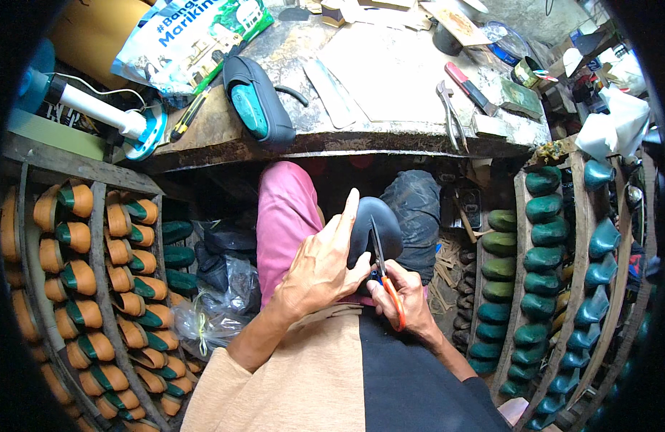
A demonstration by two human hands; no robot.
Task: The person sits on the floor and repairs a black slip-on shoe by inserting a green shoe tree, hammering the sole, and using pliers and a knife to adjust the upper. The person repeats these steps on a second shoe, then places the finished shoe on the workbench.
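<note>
Above my lap is a smooth dark blue-grey shoe [393,229], its rounded toe pointing away from me. My left hand [321,265] holds it along its left side, the index finger stretched up the edge and the thumb at the near end. A pair of scissors [391,291] with orange handles is in my right hand [408,294], fingers through the loops. The slim blades lie over the shoe, pointing away from me. Its underside and my other left fingers are hidden. A similar dark shoe [278,108] with a teal last inside stands on the bench edge.
The worn workbench [203,147] ahead carries pincers [451,115], a red-handled knife [470,88], a yellow-black cutter [188,117] and a pale sheet [383,72]. Racks of tan shoes [79,236] flank my left, racks of green lasts [545,234] my right. Plastic bags [210,324] lie beside my left leg.
</note>
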